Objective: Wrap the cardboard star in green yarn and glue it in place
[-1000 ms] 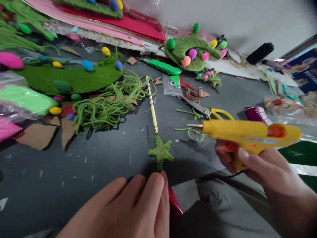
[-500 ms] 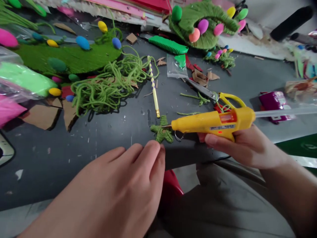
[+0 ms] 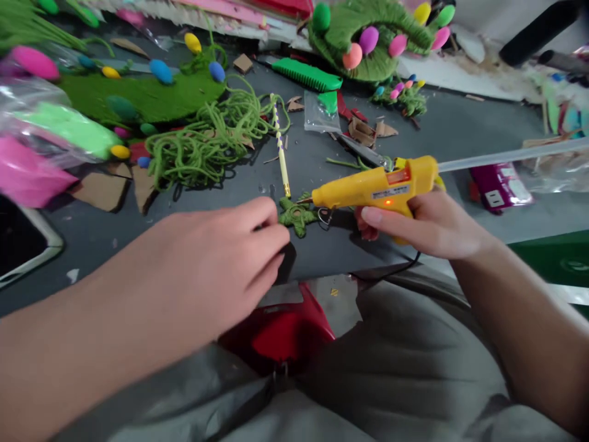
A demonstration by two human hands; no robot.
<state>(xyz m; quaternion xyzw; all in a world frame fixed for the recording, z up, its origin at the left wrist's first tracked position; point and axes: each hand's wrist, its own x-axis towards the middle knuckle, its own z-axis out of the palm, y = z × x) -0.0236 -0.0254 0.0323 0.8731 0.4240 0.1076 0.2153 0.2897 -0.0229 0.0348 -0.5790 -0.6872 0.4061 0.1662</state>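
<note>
A small star wrapped in green yarn (image 3: pixel 298 215) is near the table's front edge, one of its points pinched in the fingers of my left hand (image 3: pixel 230 261). My right hand (image 3: pixel 427 224) grips a yellow hot glue gun (image 3: pixel 363 186), whose small light glows orange. The gun's metal nozzle touches or hovers just over the star's upper side; I cannot tell which. A clear glue stick (image 3: pixel 510 155) sticks out of its back end. Just beyond the star lies a pale yellow pencil (image 3: pixel 281 150). Scissors (image 3: pixel 363 149) lie partly hidden behind the gun.
Loose green yarn (image 3: pixel 207 138) is heaped left of the pencil. Farther back are a green utility knife (image 3: pixel 306 74) and a yarn-wrapped green shape with coloured balls (image 3: pixel 368 37). Cardboard scraps (image 3: pixel 101 189) and a phone (image 3: pixel 27 239) lie left. A purple packet (image 3: pixel 501 187) stands right.
The star has turned in my left fingers, which now hold it from its left side. The glue gun has shifted left and tilted, its rear end higher. The camera view has moved slightly.
</note>
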